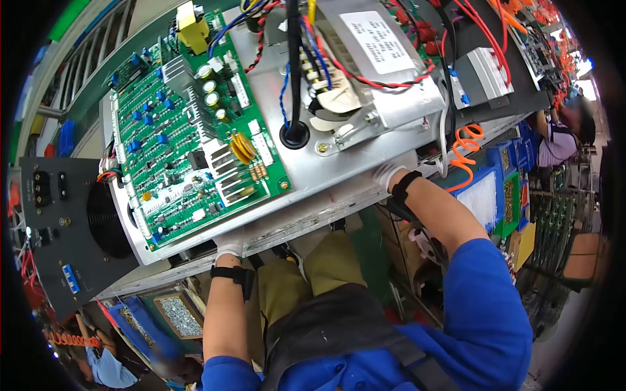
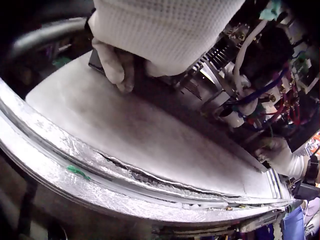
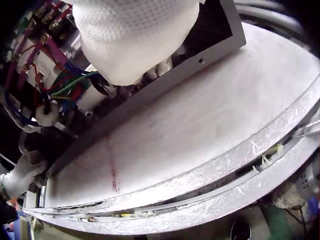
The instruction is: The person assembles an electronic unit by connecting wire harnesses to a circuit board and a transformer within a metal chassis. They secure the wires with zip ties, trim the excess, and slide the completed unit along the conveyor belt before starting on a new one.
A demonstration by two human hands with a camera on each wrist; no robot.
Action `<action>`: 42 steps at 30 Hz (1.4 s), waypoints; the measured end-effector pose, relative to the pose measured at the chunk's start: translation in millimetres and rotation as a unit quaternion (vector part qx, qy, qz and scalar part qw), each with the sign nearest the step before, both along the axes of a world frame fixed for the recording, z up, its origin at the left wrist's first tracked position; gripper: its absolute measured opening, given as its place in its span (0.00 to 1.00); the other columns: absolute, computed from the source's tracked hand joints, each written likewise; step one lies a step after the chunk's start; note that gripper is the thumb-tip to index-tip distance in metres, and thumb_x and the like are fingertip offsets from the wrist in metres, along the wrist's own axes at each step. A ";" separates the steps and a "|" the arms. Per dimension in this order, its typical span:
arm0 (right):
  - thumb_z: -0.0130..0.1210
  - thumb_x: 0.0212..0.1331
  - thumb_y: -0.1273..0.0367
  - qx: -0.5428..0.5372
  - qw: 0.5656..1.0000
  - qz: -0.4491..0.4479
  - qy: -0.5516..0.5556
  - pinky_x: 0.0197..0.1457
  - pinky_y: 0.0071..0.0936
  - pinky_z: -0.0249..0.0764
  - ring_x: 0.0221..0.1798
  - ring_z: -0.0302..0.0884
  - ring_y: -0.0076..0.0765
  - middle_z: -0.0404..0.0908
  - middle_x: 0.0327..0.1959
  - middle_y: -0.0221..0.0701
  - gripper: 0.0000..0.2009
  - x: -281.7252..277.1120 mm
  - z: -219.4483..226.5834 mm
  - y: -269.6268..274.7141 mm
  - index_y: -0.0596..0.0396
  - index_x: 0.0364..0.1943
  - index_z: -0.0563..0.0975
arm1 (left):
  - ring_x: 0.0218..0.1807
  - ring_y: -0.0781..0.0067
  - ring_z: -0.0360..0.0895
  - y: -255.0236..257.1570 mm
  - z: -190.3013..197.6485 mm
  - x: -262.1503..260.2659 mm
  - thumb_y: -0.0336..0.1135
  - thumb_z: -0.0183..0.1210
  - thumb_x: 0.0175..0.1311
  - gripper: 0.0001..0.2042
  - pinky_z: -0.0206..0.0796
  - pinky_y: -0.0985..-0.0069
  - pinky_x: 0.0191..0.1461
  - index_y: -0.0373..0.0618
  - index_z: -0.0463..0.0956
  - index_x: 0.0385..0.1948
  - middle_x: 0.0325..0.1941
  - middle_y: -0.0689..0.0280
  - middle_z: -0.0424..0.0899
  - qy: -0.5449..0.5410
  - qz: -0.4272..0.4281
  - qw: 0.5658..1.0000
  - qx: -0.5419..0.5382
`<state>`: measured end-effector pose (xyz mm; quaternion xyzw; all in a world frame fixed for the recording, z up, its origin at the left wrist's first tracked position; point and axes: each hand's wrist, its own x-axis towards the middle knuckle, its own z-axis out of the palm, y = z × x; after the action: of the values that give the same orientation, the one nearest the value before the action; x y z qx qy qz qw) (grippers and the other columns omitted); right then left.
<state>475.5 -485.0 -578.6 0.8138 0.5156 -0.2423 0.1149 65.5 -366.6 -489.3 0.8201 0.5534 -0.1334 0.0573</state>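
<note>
A silver metal chassis carries a green circuit board and a block with a white label. Both hands wear white gloves and are at its near edge. My left hand is below the board; in the left wrist view the left hand has its fingers curled round the chassis's lower edge. Farther right, my right hand grips the same side; in the right wrist view the right hand covers part of the edge, its fingertips partly hidden.
A black panel with a round fan opening stands at the left. Below the chassis runs a pale work surface with a worn metal rim. Parts bins and an orange coiled hose are at the right. Other people are at both sides.
</note>
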 end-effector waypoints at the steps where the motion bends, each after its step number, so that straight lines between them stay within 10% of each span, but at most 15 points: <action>1: 0.32 0.66 0.49 -0.001 1.000 0.007 0.000 0.76 0.51 0.31 0.76 0.43 0.48 0.51 0.74 0.35 0.30 2.0 1.4 -1.9 0.47 0.69 0.58 | 0.65 0.64 0.69 -1.9 -4.3 -3.1 0.46 0.43 0.68 0.21 0.59 0.62 0.66 0.53 0.71 0.59 0.62 0.66 0.75 0.003 0.003 1.000 -0.010; 10: 0.33 0.66 0.51 -0.025 0.998 0.061 0.005 0.74 0.50 0.36 0.73 0.48 0.48 0.55 0.71 0.36 0.28 5.6 11.0 -16.3 0.49 0.67 0.61 | 0.62 0.56 0.70 -11.2 12.2 -0.8 0.52 0.46 0.68 0.23 0.59 0.60 0.64 0.48 0.72 0.57 0.60 0.62 0.76 -0.152 0.048 0.985 -0.066; 14: 0.34 0.66 0.52 -0.023 0.997 0.068 0.006 0.74 0.50 0.39 0.72 0.50 0.48 0.57 0.70 0.37 0.27 -3.1 21.7 -4.7 0.49 0.66 0.62 | 0.67 0.59 0.64 -2.1 33.9 12.6 0.54 0.44 0.69 0.26 0.55 0.62 0.68 0.49 0.67 0.61 0.66 0.62 0.70 -0.010 0.047 0.986 -0.159; 18: 0.35 0.66 0.53 -0.009 0.997 0.074 0.008 0.73 0.50 0.41 0.71 0.52 0.48 0.59 0.69 0.37 0.27 20.5 32.8 -6.8 0.49 0.65 0.63 | 0.59 0.55 0.73 -10.3 2.2 -3.8 0.52 0.46 0.67 0.22 0.61 0.58 0.63 0.50 0.74 0.54 0.56 0.62 0.79 -0.145 0.044 0.988 -0.009; 21: 0.35 0.66 0.53 0.003 0.998 0.067 0.015 0.72 0.50 0.43 0.70 0.54 0.48 0.60 0.68 0.38 0.26 -2.7 43.3 3.2 0.50 0.64 0.64 | 0.56 0.55 0.75 -10.6 43.3 19.9 0.50 0.46 0.67 0.21 0.63 0.59 0.61 0.50 0.74 0.54 0.52 0.59 0.81 -0.038 -0.037 0.998 -0.022; 26: 0.36 0.66 0.54 0.094 0.993 0.073 0.018 0.71 0.49 0.46 0.69 0.56 0.48 0.63 0.66 0.38 0.25 -1.0 68.4 9.8 0.50 0.62 0.66 | 0.67 0.56 0.64 -8.5 55.5 34.3 0.53 0.44 0.68 0.24 0.53 0.60 0.70 0.51 0.67 0.61 0.67 0.62 0.68 0.019 -0.053 0.998 0.042; 27: 0.36 0.66 0.55 0.105 0.991 0.076 0.020 0.71 0.49 0.46 0.68 0.57 0.49 0.63 0.66 0.39 0.25 -4.0 77.5 11.0 0.51 0.62 0.67 | 0.65 0.56 0.67 6.4 48.3 39.0 0.53 0.45 0.67 0.24 0.56 0.61 0.68 0.52 0.70 0.59 0.64 0.62 0.72 -0.413 0.075 0.908 -0.002; 28: 0.37 0.66 0.55 0.111 0.990 0.079 0.023 0.71 0.49 0.47 0.68 0.58 0.49 0.64 0.65 0.39 0.25 -9.9 82.1 24.6 0.51 0.62 0.67 | 0.63 0.58 0.70 0.5 48.3 29.4 0.53 0.46 0.66 0.23 0.60 0.63 0.66 0.53 0.72 0.57 0.61 0.63 0.75 -0.067 0.045 0.995 -0.066; 32: 0.37 0.66 0.56 0.146 0.984 0.101 0.020 0.70 0.49 0.49 0.67 0.60 0.49 0.66 0.64 0.39 0.24 -19.5 97.2 25.9 0.51 0.61 0.68 | 0.62 0.59 0.72 5.9 15.1 14.1 0.53 0.45 0.67 0.23 0.61 0.63 0.66 0.54 0.71 0.58 0.61 0.64 0.76 -0.085 0.037 0.996 -0.004; 34: 0.38 0.65 0.56 0.140 0.984 0.106 0.026 0.70 0.48 0.51 0.66 0.61 0.49 0.67 0.64 0.39 0.23 -20.3 90.7 23.0 0.51 0.60 0.69 | 0.64 0.60 0.70 7.8 -60.2 -17.1 0.54 0.43 0.67 0.24 0.59 0.62 0.67 0.54 0.69 0.60 0.63 0.65 0.74 -0.450 0.092 0.887 -0.049; 36: 0.38 0.65 0.56 0.123 0.986 0.107 0.043 0.69 0.48 0.52 0.66 0.62 0.49 0.68 0.63 0.40 0.23 -16.4 83.4 18.8 0.52 0.59 0.70 | 0.66 0.62 0.67 3.1 -83.9 -32.6 0.54 0.42 0.68 0.25 0.56 0.63 0.69 0.55 0.68 0.62 0.65 0.67 0.72 -0.351 0.057 0.934 -0.017; 37: 0.38 0.65 0.57 0.117 0.986 0.105 0.050 0.69 0.48 0.52 0.66 0.63 0.49 0.68 0.63 0.40 0.23 -15.4 84.1 22.6 0.52 0.59 0.70 | 0.67 0.63 0.66 0.2 36.6 31.3 0.55 0.42 0.68 0.25 0.55 0.63 0.69 0.55 0.68 0.62 0.65 0.66 0.71 0.071 0.013 0.994 -0.078; 42: 0.39 0.65 0.58 0.113 0.988 0.090 0.057 0.68 0.48 0.55 0.64 0.65 0.49 0.71 0.61 0.40 0.22 -17.7 93.8 23.4 0.52 0.58 0.72 | 0.55 0.58 0.78 9.8 9.8 11.4 0.51 0.46 0.66 0.20 0.71 0.64 0.55 0.55 0.76 0.53 0.53 0.63 0.81 -0.055 0.013 0.998 0.010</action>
<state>457.8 -461.6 -484.8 0.7566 0.6164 -0.2176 0.0141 76.8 -356.8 -479.4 0.8194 0.5614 -0.0821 0.0814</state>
